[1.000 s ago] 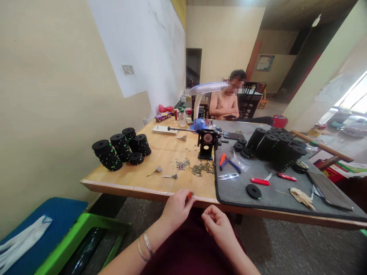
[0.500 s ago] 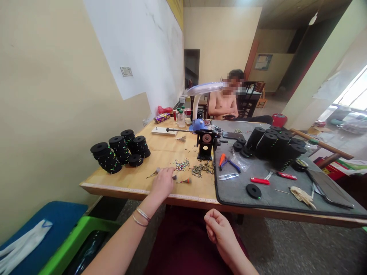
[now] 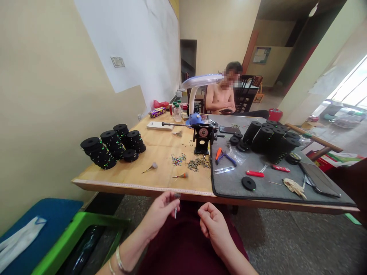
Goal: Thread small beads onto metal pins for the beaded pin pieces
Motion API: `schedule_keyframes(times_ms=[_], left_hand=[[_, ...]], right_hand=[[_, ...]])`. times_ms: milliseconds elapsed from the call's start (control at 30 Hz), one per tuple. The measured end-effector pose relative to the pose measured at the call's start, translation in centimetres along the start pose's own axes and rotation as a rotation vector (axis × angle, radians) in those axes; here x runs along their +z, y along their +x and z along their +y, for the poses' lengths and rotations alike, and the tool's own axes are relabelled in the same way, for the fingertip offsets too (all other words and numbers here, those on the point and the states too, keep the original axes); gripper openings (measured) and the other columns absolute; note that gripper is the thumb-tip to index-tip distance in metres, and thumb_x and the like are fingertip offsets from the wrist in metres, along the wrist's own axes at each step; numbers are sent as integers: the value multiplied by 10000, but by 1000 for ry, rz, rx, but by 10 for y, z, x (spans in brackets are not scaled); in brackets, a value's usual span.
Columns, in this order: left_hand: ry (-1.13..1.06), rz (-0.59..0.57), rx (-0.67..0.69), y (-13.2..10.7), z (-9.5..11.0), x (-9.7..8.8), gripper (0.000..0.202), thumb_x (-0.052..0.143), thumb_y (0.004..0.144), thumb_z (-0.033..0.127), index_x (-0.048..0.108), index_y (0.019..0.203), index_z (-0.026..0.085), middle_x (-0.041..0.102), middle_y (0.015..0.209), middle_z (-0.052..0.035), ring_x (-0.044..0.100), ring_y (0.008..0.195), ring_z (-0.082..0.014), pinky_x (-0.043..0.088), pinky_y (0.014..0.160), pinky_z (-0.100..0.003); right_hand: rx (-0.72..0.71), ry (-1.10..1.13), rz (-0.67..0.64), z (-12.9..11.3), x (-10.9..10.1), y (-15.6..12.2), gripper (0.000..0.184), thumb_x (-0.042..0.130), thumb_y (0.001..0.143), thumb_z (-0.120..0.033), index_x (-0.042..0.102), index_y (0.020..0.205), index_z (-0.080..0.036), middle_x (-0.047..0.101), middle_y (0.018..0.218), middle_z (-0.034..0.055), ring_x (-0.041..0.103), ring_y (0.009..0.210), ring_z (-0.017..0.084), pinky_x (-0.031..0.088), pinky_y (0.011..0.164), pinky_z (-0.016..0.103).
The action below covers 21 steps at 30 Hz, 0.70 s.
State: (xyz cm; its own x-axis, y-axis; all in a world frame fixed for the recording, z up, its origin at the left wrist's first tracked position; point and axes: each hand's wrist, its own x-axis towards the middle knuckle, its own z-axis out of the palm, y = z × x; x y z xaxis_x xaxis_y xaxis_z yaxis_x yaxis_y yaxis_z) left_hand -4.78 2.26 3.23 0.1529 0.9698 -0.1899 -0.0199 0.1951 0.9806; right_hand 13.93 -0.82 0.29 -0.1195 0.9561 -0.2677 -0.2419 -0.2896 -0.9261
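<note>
In front of the table's edge, my left hand pinches a small brush-like bundle with a dark flared end and a thin pale stem pointing down. My right hand is closed beside it, thumb against curled fingers; what it holds, if anything, is hidden. Two similar bundles lie on the wooden table: one greyish, one with an orange band. Behind them are a pile of small coloured beads and a pile of small dark metallic pieces.
A black hand-cranked winder stands mid-table. Stacked black foam spools are at left, more spools at right on the grey mat. Pliers, snips and red-handled cutters lie there. A person sits behind.
My left hand has come back from the table to above my lap, taking up the dark bundle. My right hand stays closed in nearly the same place. The view has shifted slightly.
</note>
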Motion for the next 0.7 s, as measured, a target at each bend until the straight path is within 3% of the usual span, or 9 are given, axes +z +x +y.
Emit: schedule_keyframes(times_ms=[100,233,400,700], left_hand=[[-276,-98,-174,-19,-11,26,238,708,696,311,554,794,159,572,654,21,505,570,-92,384,525,-208],[-424,-164,-262,-22,-24,42,250,747,669,291,563,758,146,555,694,12,537,628,-102,385,527,-205],[-376,-181,-247,-20,-30,45,232,725,694,303,570,750,139,575,680,-2,528,616,-103,382,526,-210],[-220,-190,-194,-21,-22,50,279,696,702,380,537,704,151,594,589,-1,496,496,-90,375,489,-220]], right_hand=[[11,-49,-13,1,4,-1,417,644,704,-564,443,697,-199,433,343,-109,254,286,31,159,330,155],[8,-96,-21,6,3,0,415,631,707,-571,456,703,-195,466,358,-99,275,282,33,181,322,153],[-9,-141,-10,8,0,1,400,627,719,-558,467,704,-191,488,379,-90,297,290,35,201,327,155],[-37,-176,-10,5,3,0,365,635,716,-516,456,673,-200,483,379,-84,340,313,52,234,342,164]])
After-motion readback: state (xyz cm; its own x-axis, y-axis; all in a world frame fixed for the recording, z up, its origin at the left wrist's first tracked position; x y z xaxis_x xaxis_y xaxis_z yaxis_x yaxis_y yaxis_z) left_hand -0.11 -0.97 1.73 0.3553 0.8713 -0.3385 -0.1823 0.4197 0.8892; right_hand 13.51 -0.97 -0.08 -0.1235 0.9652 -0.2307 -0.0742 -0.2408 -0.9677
